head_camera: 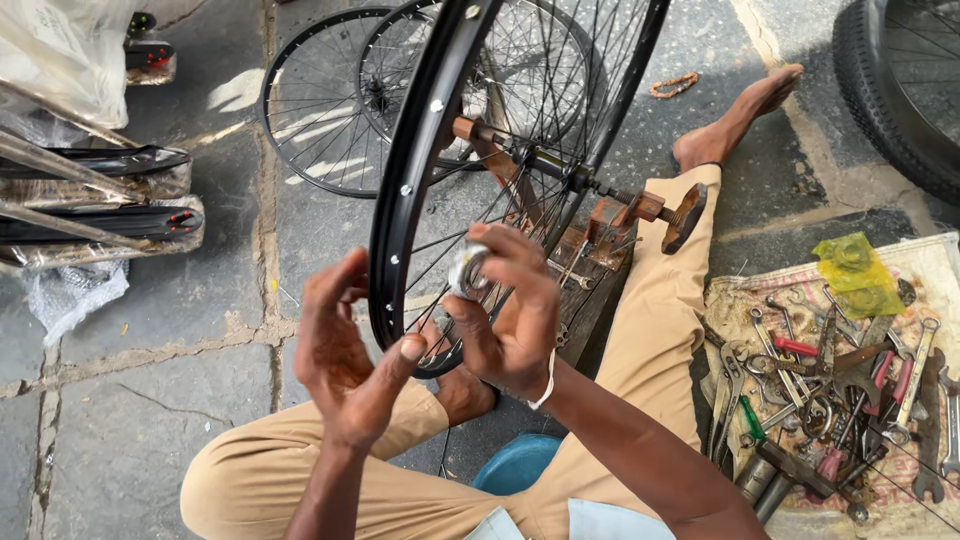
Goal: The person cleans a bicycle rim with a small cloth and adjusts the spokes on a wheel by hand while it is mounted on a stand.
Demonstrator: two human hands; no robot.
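Note:
A black bicycle wheel with thin spokes stands upright in a rusty truing stand between my knees. My right hand grips a small shiny metal part held against the spokes near the rim. My left hand hovers beside the rim with fingers spread and holds nothing. The wheel's hub and axle sit in the stand above my right hand.
Two more spoked wheels lie on the stone floor behind. Wrapped black mudguards lie at left. Several spanners and pliers lie on a cloth at right. A tyre is at top right, and a blue tub sits between my legs.

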